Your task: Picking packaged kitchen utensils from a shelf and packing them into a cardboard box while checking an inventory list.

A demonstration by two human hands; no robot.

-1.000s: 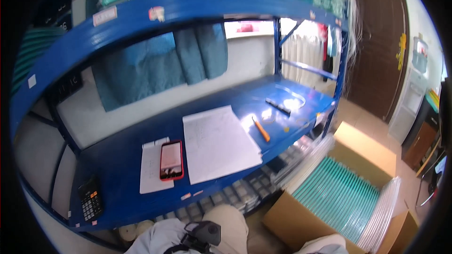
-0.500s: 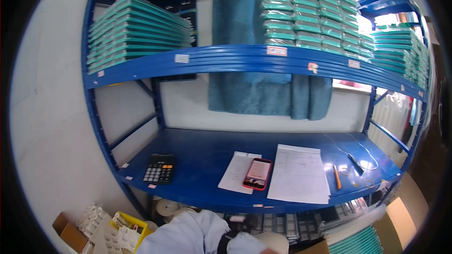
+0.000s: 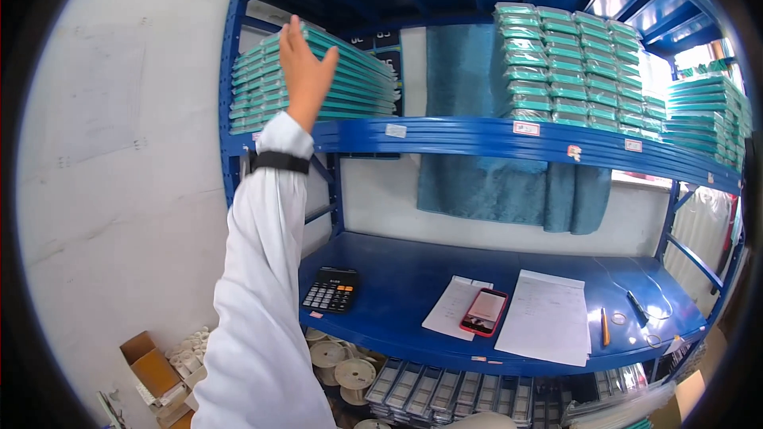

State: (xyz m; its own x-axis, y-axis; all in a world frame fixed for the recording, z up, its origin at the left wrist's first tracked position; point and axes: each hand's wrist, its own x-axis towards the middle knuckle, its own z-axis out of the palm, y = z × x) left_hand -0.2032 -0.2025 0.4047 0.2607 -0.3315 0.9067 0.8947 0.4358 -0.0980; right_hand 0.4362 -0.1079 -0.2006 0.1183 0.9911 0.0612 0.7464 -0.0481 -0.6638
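Up high — left hand nears teal stack.

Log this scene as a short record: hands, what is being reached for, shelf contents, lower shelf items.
left hand: raised, open, at the teal stack on the upper shelf
right hand: not in view
upper shelf: more teal packs in stacks, a blue cloth hanging behind
lower shelf: calculator, red phone on a paper, paper sheet, orange pen
floor left: cardboard box, reels
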